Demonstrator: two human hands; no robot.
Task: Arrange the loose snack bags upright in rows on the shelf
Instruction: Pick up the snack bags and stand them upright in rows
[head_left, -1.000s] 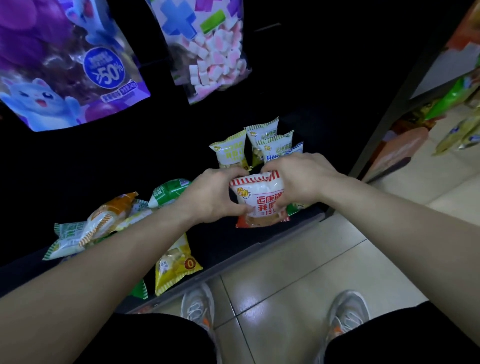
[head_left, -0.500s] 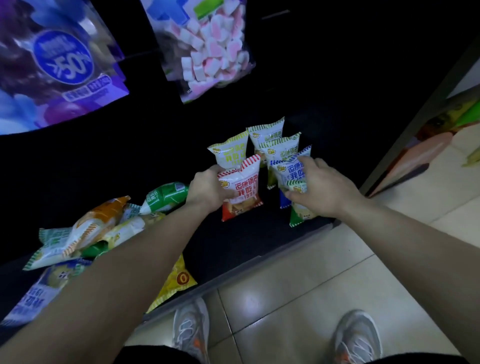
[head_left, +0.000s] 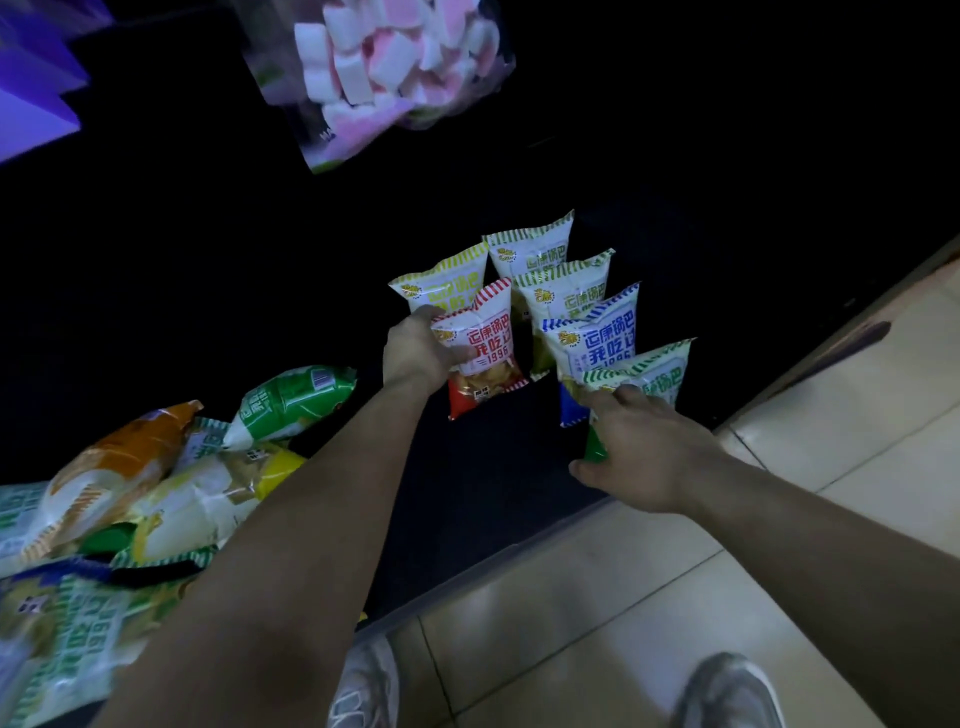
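Observation:
On the dark bottom shelf (head_left: 483, 467) my left hand (head_left: 415, 349) grips a red-striped snack bag (head_left: 485, 345), standing upright in front of a yellow-striped bag (head_left: 447, 283). To its right a second row stands upright: two green-striped bags (head_left: 535, 249) (head_left: 569, 291), a blue-striped bag (head_left: 597, 340) and a front green bag (head_left: 654, 374). My right hand (head_left: 641, 452) holds that front green bag at its lower edge. A heap of loose bags (head_left: 156, 483) lies flat at the left, with a green one (head_left: 291, 400) on top.
A clear bag of pink and white marshmallows (head_left: 384, 78) hangs above the shelf, and a purple package (head_left: 31, 98) at the upper left. Tiled floor (head_left: 597, 597) runs along the shelf's front edge, with my two shoes (head_left: 727, 691) on it.
Both hands held the red bag a second ago. The left hand then carried it back into the left row, while the right hand let go and dropped to the front green bag.

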